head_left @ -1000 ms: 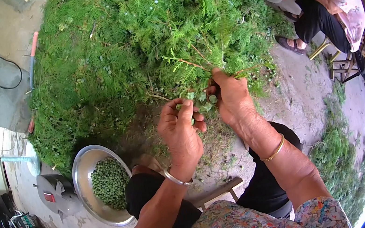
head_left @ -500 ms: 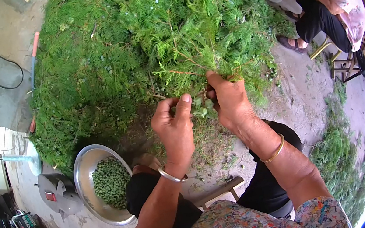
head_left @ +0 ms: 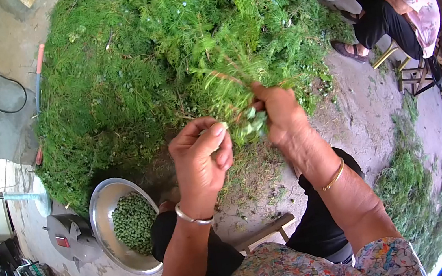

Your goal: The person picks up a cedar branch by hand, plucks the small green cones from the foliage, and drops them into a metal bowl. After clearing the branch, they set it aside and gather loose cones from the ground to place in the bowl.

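Your right hand (head_left: pixel 284 110) grips a feathery green cypress sprig (head_left: pixel 230 88) before the leafy green branch heap (head_left: pixel 124 66); your left hand (head_left: pixel 200 161) is curled shut beside it.

Over the last second the left hand (head_left: pixel 200 161) has drawn away from the sprig (head_left: pixel 231 93) toward seven o'clock, its fingers now curled shut around something hidden, so a gap has opened between the hands. The right hand (head_left: pixel 281 113) has lifted slightly toward twelve o'clock, still pinching the sprig's stem, and the green cluster (head_left: pixel 253 123) now hangs beside its thumb.
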Available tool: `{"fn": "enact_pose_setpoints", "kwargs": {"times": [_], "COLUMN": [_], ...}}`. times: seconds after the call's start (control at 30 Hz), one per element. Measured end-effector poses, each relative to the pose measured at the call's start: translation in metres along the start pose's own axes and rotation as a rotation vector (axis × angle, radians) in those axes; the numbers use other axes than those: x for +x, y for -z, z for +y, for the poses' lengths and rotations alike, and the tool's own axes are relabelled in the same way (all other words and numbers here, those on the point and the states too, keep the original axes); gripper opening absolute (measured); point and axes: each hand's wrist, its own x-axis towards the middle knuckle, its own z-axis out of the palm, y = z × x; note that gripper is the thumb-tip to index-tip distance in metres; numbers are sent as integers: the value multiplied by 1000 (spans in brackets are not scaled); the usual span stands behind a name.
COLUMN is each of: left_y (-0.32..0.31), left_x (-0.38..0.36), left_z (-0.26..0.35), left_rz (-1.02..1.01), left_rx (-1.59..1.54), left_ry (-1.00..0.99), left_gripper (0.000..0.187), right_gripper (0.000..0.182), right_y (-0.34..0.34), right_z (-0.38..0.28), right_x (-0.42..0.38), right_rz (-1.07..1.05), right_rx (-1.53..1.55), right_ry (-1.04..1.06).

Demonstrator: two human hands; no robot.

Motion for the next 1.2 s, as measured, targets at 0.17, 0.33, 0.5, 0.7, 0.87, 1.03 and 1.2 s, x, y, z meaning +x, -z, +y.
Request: {"fn": "enact_pose_setpoints", "kwargs": {"times": [0.17,0.33,0.5,0.7,0.87,1.03,1.2], "left_y": [27,111,231,159,23,-25,-40], "left_x": [-10,-62,-141,-126,-72,-17,5], "left_z": [42,103,111,92,27,-33,-43], "left_rz": [-68,495,736,773,-6,-48,-22], "left_rx": [134,531,2348,1484,1083,931,899], "left_ry": [-221,-341,-216,-396,-506,-632,-657], "left_gripper": [16,17,47,26,24,48,52], "right_gripper": [8,11,13,12,10,7,8], "right_y": [14,18,12,10,2,0,2], "right_z": [-13,-16,-19,-8,-8,-15,-21], "right_x": [13,8,-6,-1,-8,-12,-15], "right_rz": [-32,-162,-213,-224,-164,-85,-67], "right_rx": [78,135,155,207,332,306,170], "right_ry": [28,-76,-78,-46,53,154,80]}}
